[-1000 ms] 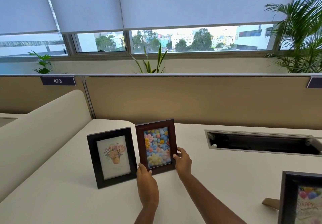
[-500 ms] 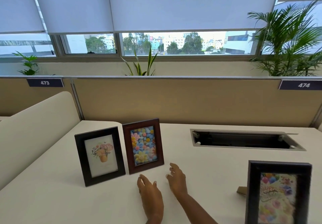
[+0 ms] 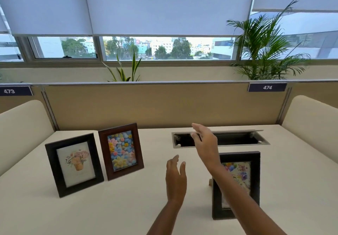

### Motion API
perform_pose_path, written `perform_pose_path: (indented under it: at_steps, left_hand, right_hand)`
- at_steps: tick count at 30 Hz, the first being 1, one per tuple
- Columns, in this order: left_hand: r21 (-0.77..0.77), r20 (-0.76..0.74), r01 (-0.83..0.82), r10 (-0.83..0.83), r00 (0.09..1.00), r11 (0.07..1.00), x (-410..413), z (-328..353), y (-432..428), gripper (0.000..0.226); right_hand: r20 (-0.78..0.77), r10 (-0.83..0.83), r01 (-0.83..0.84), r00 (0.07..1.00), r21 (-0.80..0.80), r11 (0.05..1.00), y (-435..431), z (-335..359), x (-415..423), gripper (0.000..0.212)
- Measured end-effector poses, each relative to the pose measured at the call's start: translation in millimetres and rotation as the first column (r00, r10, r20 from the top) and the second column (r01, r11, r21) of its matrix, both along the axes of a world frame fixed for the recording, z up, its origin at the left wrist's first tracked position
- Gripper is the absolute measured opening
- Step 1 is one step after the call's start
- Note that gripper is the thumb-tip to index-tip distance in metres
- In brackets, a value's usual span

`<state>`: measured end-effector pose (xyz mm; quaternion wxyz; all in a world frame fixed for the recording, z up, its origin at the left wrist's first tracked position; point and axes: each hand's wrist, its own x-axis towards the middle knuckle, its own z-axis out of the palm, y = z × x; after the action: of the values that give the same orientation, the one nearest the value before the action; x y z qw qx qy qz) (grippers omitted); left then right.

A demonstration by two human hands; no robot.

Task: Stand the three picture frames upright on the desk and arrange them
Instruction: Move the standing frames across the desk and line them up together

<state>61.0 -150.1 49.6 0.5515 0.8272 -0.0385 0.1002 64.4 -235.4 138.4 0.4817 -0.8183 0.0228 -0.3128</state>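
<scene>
Three picture frames stand upright on the white desk (image 3: pixel 128 207). A black frame with a flower-pot print (image 3: pixel 74 164) is at the left. Right beside it stands a dark brown frame with colourful flowers (image 3: pixel 121 150). A third black frame with a balloon picture (image 3: pixel 239 180) stands at the right front, partly hidden by my right forearm. My left hand (image 3: pixel 176 178) hovers open over the desk between the brown frame and the balloon frame. My right hand (image 3: pixel 205 143) is raised open above the balloon frame's upper left corner, touching nothing.
An open cable tray slot (image 3: pixel 237 139) is sunk into the desk behind my right hand. A tan partition (image 3: pixel 164 105) closes the back, with curved cream dividers at the left (image 3: pixel 22 130) and right (image 3: pixel 311 117). Plants stand behind the partition.
Both hands have let go of the brown frame and moved right; my right hand has risen toward the balloon frame. The view has swung right, bringing that frame fully into sight.
</scene>
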Motion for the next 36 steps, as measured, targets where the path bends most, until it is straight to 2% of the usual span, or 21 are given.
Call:
perform_pose_path:
  at_steps: [5, 8, 11, 14, 16, 24, 30, 36]
  left_hand:
    - [0.000, 0.031, 0.217, -0.217, 0.976, 0.976, -21.4, 1.1, -35.3, 0.035]
    - [0.025, 0.003, 0.285, -0.285, 0.958, 0.958, -28.3, -9.0, -45.1, 0.034]
    - [0.094, -0.046, 0.320, -0.317, 0.947, 0.943, -32.2, -20.8, -50.2, 0.031]
    - [0.185, -0.087, 0.343, -0.332, 0.939, 0.921, -35.7, -30.7, -52.7, 0.030]
    - [0.188, -0.117, 0.342, -0.324, 0.939, 0.921, -40.4, -35.6, -54.7, 0.030]
    - [0.142, -0.199, 0.302, -0.272, 0.942, 0.943, -58.6, -62.7, -51.9, 0.032]
    - [0.150, -0.207, 0.242, -0.209, 0.956, 0.959, -49.7, -58.0, -47.0, 0.024]
    - [0.166, -0.179, 0.093, -0.063, 0.982, 0.982, -16.4, -55.3, -16.0, 0.022]
  right_hand:
    - [0.169, -0.244, 0.254, 0.955, -0.037, 0.967, -72.6, 10.6, -21.9, 0.026]
    - [0.159, -0.382, 0.387, 0.910, 0.003, 0.922, -107.5, -9.8, -33.2, 0.029]
    - [0.085, -0.429, 0.426, 0.899, 0.052, 0.903, -130.2, -42.9, -45.8, 0.037]
    - [-0.031, -0.402, 0.403, 0.915, 0.068, 0.913, -141.2, -79.7, -60.9, 0.044]
    - [-0.114, -0.351, 0.357, 0.930, 0.044, 0.933, -146.4, -106.4, -73.3, 0.046]
    - [-0.280, -0.257, 0.264, 0.925, -0.016, 0.965, -151.8, -175.5, -102.5, 0.028]
    - [-0.310, -0.211, 0.231, 0.927, 0.027, 0.973, -146.4, -178.2, -89.5, 0.024]
    - [-0.295, -0.169, 0.180, 0.940, 0.011, 0.984, -109.1, -170.6, -45.2, 0.021]
